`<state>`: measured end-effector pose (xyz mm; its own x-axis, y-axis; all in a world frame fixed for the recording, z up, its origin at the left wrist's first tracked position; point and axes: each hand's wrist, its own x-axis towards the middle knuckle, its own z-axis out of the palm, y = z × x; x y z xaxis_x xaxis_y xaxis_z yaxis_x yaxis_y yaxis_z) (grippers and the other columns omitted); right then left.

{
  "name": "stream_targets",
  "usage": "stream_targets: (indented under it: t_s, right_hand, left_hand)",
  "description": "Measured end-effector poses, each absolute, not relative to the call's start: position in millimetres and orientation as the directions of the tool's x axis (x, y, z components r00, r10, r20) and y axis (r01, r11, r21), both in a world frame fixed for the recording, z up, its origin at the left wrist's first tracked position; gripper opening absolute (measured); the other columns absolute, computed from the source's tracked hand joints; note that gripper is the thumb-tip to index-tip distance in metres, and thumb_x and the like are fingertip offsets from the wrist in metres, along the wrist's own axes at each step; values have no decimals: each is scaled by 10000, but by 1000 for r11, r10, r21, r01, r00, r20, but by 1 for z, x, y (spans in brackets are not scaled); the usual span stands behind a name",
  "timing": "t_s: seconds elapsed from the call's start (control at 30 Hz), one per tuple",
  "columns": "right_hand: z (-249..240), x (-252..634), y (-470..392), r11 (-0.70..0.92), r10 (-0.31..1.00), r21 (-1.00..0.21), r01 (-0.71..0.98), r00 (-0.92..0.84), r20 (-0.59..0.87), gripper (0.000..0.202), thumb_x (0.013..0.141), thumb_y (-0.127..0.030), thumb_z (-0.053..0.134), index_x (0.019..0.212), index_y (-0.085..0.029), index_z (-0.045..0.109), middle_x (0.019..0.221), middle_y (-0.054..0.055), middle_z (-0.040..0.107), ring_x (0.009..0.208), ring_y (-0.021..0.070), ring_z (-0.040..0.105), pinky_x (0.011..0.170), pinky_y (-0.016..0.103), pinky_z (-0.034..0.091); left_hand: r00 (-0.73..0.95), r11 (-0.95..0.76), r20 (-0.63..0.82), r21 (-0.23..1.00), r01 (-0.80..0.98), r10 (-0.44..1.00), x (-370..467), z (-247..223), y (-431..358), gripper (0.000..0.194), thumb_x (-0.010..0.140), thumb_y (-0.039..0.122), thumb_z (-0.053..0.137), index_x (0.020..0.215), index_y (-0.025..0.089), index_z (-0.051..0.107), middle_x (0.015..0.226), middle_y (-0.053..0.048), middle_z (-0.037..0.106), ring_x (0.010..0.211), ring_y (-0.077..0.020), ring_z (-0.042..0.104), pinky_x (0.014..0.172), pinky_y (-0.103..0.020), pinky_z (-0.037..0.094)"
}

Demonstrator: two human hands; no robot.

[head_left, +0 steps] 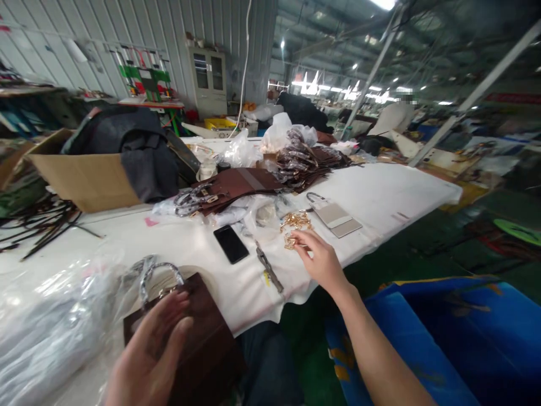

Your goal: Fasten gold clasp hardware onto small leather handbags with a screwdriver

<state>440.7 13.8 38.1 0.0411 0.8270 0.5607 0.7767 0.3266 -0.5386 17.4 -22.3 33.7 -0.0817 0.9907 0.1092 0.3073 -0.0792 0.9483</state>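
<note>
On the white table (380,192), seen from the head, a heap of small gold bits (296,221) sits near the edge; the right hand (319,262) reaches down to the front of it; its thumb and first finger come close together at the bits, but I cannot tell if one is pinched between them.

Low down on the other side, the left hand (150,352) is over a dark brown bag (211,332), near its wrapped handle (144,288); the thumb and fingers are bent and apart, and they look blurry; I cannot tell if they touch the bag.

The step in hand looks like getting a gold bit from the heap; bits so small and jumbled seem to call for a soft, neat pinch, so that only one comes up and the rest do not roll away; the left hand would need to keep the bag steady.

Between the hands lie a black phone (230,244) and a gray metal tool (269,269); a small gray bag (338,218) lies just beside the gold heap; more brown bags (243,183) are piled behind; a blue bin (401,332) stands by the right arm.
</note>
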Motion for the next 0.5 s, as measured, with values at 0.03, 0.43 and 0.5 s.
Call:
stream_targets:
  t_s: [0.03,0.43,0.5]
  right_hand:
    - [45,408,6,437,812,-505,744,-84,578,444,1128,-197,590,1558,-280,669,1422,118,751,1239,250,772,1071,392,660]
    - [48,234,-40,770,638,-510,385,-508,579,768,1123,-89,560,1805,-364,340,1407,89,795,1295,260,786,1116,434,670]
    - [46,228,-42,742,665,-593,314,-461,588,745,1110,-66,557,1772,-373,402,1408,79,788,1281,237,786,1118,404,670]
  left_hand:
    - [-23,-42,49,972,233,999,34,41,-30,691,922,684,850,1442,245,732,1380,-139,814,1292,-375,784,1128,-516,671]
    - [47,16,-20,997,70,999,49,51,-76,376,1118,491,680,1242,167,826,1088,-74,850,952,-250,783,837,-299,636]
    - [36,44,-45,998,44,998,41,47,-82,371,1117,487,684,1291,185,811,1144,-82,850,961,-251,791,863,-315,649]
